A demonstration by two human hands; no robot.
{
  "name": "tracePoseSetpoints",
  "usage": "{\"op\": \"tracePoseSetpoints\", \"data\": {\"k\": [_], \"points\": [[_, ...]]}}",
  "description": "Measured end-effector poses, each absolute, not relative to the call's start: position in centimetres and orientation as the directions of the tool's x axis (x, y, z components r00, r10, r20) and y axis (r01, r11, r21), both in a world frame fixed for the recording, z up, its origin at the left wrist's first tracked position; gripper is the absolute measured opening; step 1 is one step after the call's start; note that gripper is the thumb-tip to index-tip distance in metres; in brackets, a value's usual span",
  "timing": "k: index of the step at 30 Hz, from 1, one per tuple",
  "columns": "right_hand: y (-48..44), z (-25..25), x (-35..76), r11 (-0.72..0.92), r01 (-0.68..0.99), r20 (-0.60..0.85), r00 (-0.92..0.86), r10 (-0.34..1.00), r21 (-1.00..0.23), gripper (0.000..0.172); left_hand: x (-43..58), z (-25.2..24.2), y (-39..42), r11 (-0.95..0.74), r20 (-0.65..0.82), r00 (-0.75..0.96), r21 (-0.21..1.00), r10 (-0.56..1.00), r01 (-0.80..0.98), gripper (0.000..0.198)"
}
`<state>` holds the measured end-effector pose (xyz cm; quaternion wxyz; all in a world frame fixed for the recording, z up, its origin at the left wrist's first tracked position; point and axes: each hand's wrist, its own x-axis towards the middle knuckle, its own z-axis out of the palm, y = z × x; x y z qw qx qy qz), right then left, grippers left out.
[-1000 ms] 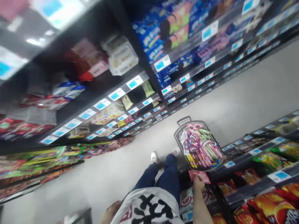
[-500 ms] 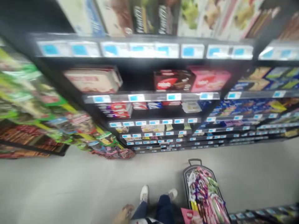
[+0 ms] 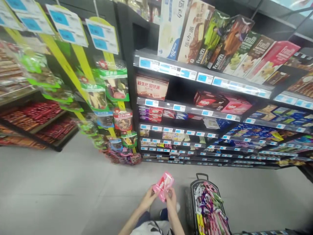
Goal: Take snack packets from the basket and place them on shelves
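Observation:
A pink snack packet (image 3: 164, 183) with a red nabati logo is held out in front of my body, above the floor. My left hand (image 3: 151, 195) grips its left edge, while my right hand (image 3: 171, 196) pinches its lower right side. Just to the right stands a shopping basket (image 3: 193, 195) with a raised handle, loaded with several pink, purple, green and yellow packets (image 3: 209, 205). On a shelf ahead sits a pink box (image 3: 236, 105) with matching branding, beside a dark red one (image 3: 207, 99).
Tall shelves (image 3: 176, 105) of boxed and bagged snacks run across the front. Hanging strips of snack bags (image 3: 117, 85) jut out on the left. Behind them is a low rack (image 3: 49, 124) of red-wrapped goods. Grey floor (image 3: 73, 192) lies around my feet.
The pink packet has moved left from beside the basket to in front of me. Both hands have come together on it. My view has turned left.

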<state>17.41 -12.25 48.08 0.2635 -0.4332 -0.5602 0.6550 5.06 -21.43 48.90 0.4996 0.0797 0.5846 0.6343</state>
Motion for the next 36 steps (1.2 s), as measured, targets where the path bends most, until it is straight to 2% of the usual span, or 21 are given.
{"op": "tracePoseSetpoints", "data": {"k": [2,4,10,16,20,24,30,36], "points": [[-13.5,49.2,15.8,-0.258,0.093,-0.271,-0.47,0.84,-0.962,0.043,4.7,50.3,-22.1,0.051,-0.498,-0.54,0.766,0.679,-0.641,0.07],[-14.6,50.5,14.8,-0.295,0.061,-0.284,-0.51,0.812,-0.954,0.043,4.2,51.3,-23.2,-0.038,-0.506,-0.6,0.744,0.62,-0.668,0.073],[-16.2,53.3,14.3,-0.363,0.061,-0.332,-0.564,0.756,-0.93,0.05,2.7,52.0,-26.3,-0.179,-0.516,-0.684,0.716,0.515,-0.675,0.066],[-15.3,54.7,14.8,-0.453,0.109,-0.437,-0.529,0.727,-0.885,0.078,0.6,51.9,-28.4,-0.179,-0.469,-0.668,0.726,0.578,-0.664,0.061],[-14.3,54.9,15.1,-0.413,0.143,-0.422,-0.529,0.736,-0.9,0.059,-0.7,51.8,-28.7,-0.113,-0.411,-0.607,0.759,0.681,-0.641,0.059],[-13.9,54.7,15.3,-0.37,0.155,-0.395,-0.511,0.764,-0.916,0.047,-1.2,51.8,-27.9,-0.067,-0.398,-0.628,0.809,0.669,-0.584,0.062],[-14.1,54.4,15.6,-0.342,0.153,-0.374,-0.453,0.809,-0.927,0.043,-0.8,52.0,-26.5,-0.052,-0.41,-0.684,0.835,0.603,-0.547,0.07],[-14.2,53.6,16.0,-0.352,0.159,-0.386,-0.403,0.83,-0.923,0.046,-0.2,51.8,-26.3,-0.021,-0.442,-0.655,0.819,0.613,-0.573,0.075]]}}
